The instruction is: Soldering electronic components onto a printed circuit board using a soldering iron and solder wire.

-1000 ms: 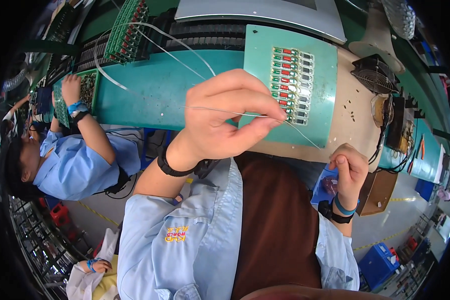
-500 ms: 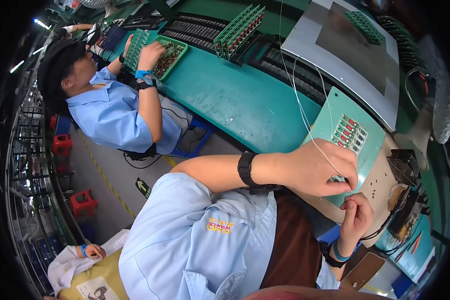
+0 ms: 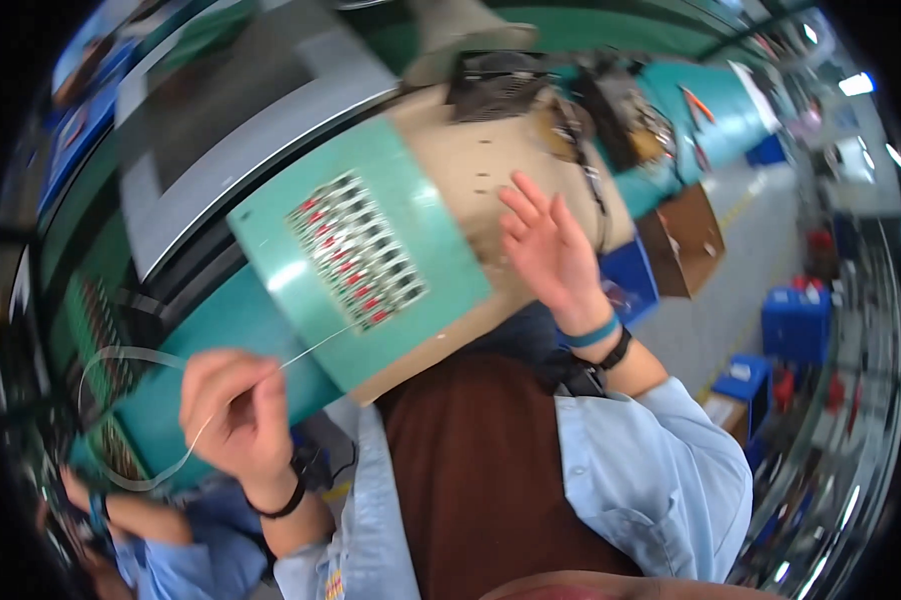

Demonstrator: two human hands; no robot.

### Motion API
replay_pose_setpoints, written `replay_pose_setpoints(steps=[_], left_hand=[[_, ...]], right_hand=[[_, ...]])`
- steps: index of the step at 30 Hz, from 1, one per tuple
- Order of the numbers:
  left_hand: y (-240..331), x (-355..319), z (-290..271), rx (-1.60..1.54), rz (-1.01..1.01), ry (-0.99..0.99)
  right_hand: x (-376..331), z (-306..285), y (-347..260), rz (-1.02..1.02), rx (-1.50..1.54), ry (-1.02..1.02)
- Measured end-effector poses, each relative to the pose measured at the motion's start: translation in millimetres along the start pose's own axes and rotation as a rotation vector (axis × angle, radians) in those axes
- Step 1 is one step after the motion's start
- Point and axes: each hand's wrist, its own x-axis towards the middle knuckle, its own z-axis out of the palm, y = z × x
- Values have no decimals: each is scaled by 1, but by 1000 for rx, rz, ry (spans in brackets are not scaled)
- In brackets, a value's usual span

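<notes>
Since the earlier frame the hands have parted: the left hand [image 3: 233, 412] is now left of the panel [image 3: 396, 185], the right hand [image 3: 551, 250] well apart from it. At far left, the wire [image 3: 318, 346] bows out in a slack loop; the left hand pinches it between thumb and fingers. It should be light, thin and springy, easily kinked, best held near its tip. Its free end runs right, over the panel, toward the boards [image 3: 356, 250]. Farther right, the right hand is loosely spread, empty.
</notes>
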Motion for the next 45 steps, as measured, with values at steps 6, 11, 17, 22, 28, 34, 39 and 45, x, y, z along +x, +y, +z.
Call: replay_pose_setpoints(steps=[6, 11, 17, 22, 28, 34, 39, 45], left_hand=[[-10, -4, 5, -36, -20, -63], [-12, -3, 4, -14, -22, -68], [-27, -6, -14, 4, -81, -71], [-39, -5, -29, 68, -88, -59], [-44, 10, -27, 138, -33, 43], [-41, 43, -21, 199, -55, 81], [-54, 58, -11, 160, -130, 65], [-70, 77, 8, 201, -119, 16]], right_hand=[[26, -4, -22, -290, 372, 293], [28, -28, -37, -397, 427, 283], [-18, -55, -48, -623, 25, 61], [-38, -26, -58, -658, -150, 40], [-41, 0, -48, -801, -459, 45], [-14, 35, -21, -966, -995, -144], [9, 87, -19, -903, -1673, -326], [17, 101, 19, -656, -1639, -357]])
